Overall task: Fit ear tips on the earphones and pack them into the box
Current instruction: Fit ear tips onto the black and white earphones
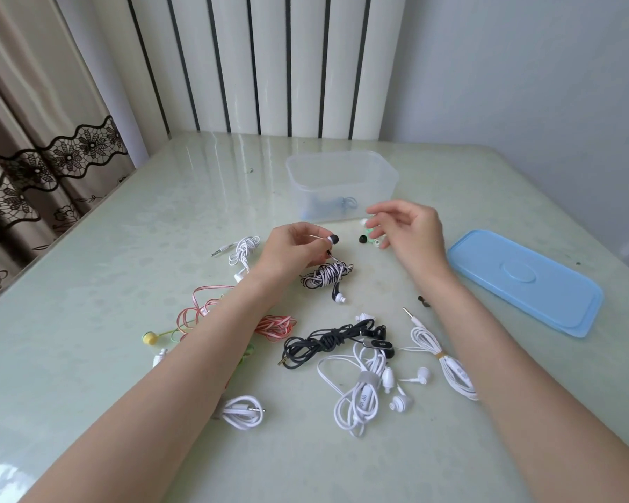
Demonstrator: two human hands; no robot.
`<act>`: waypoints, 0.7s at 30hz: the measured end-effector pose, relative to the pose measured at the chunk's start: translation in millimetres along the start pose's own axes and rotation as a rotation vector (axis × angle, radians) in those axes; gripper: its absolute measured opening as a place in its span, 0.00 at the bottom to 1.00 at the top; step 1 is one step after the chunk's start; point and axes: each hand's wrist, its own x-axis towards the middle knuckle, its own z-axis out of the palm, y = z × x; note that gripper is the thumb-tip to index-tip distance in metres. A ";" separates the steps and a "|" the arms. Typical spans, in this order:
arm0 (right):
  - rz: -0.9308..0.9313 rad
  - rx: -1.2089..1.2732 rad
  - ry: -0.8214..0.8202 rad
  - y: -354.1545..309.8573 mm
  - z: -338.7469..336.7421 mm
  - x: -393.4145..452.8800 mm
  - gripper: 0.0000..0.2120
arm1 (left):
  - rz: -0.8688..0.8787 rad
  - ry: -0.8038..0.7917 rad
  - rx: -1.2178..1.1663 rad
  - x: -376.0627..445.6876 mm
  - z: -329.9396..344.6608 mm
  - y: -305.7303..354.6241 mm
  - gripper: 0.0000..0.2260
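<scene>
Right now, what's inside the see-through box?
Through the clear box wall, one blue earphone cable lies coiled on the bottom. The frosted plastic blurs it, so its ear tips can't be made out.

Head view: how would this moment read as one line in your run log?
left hand: pinches tipped earbud | right hand: open above loose ear tips | box: blue earphones inside | lid: off

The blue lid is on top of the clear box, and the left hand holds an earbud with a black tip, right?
Not quite. The head view shows the blue lid lying on the table, right of the open clear box. The left hand does hold the black-tipped earbud.
</scene>
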 end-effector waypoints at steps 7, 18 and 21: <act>-0.168 -0.720 -0.241 7.0 -5.6 13.0 0.11 | 0.070 -0.034 0.217 1.8 2.4 -3.1 0.12; -0.210 -1.021 -0.383 1.9 13.3 32.3 0.13 | 0.073 -0.023 0.241 5.8 2.2 -6.6 0.10; -0.240 -0.923 -0.341 -3.2 11.5 31.1 0.10 | 0.139 0.001 0.463 7.3 -1.0 -4.4 0.12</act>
